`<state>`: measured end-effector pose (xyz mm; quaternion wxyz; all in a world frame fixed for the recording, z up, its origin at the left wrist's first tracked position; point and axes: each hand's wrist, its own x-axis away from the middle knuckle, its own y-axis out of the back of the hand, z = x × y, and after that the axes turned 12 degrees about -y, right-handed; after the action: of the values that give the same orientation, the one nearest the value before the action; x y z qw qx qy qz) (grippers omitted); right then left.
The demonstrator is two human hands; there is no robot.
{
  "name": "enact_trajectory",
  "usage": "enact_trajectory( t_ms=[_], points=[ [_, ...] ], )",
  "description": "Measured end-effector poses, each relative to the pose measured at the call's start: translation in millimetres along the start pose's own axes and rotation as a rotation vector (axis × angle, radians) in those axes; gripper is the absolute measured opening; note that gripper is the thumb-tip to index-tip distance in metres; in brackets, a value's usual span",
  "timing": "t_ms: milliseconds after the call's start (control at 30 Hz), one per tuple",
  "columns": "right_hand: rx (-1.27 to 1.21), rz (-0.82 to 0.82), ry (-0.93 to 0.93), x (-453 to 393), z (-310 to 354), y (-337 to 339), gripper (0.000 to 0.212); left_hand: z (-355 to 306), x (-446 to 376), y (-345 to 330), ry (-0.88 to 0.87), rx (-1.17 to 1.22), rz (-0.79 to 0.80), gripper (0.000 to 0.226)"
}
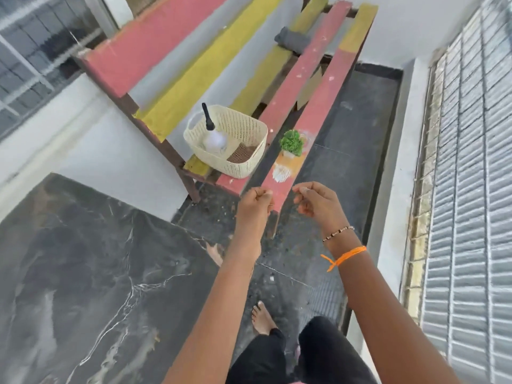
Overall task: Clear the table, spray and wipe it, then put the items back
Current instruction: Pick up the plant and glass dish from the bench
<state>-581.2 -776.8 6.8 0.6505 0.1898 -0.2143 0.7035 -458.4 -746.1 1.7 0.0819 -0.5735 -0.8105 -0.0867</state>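
My left hand [256,200] and right hand [315,202] curl on nothing; basket [235,167] and plant [291,142] sit on the bench [313,79], so I judge the table [83,259] cleared, returning still left

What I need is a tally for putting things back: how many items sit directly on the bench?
3: a cream basket at the near end, a small potted plant beside it, a grey cloth at the far end. Things inside the basket aren't counted.

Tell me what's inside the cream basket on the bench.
A clear spray bottle with a black nozzle and a brown mat. The basket wall hides the rest.
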Motion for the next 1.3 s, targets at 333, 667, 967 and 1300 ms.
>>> enact_trajectory(
  t_ms=[333, 667, 967, 1300],
  points=[
    [0.035, -0.025, -0.268, -203, 38, 62, 0.035, 22, -160, -100, 0.168, -0.098, 0.049, 0.027],
    [0.253, -0.003, -0.474, -412, 37, 104, 0.033, 55, -298, -190, 0.698, 0.362, -0.251, 0.012],
    [0.593, -0.206, -0.441, -515, 3, 102, 0.016, 109, -361, -212, 0.849, 0.357, -0.483, 0.045],
    [0.846, -0.234, -0.372, -552, -5, 100, 0.02, 150, -383, -222, 0.823, 0.402, -0.752, 0.014]
  ],
)
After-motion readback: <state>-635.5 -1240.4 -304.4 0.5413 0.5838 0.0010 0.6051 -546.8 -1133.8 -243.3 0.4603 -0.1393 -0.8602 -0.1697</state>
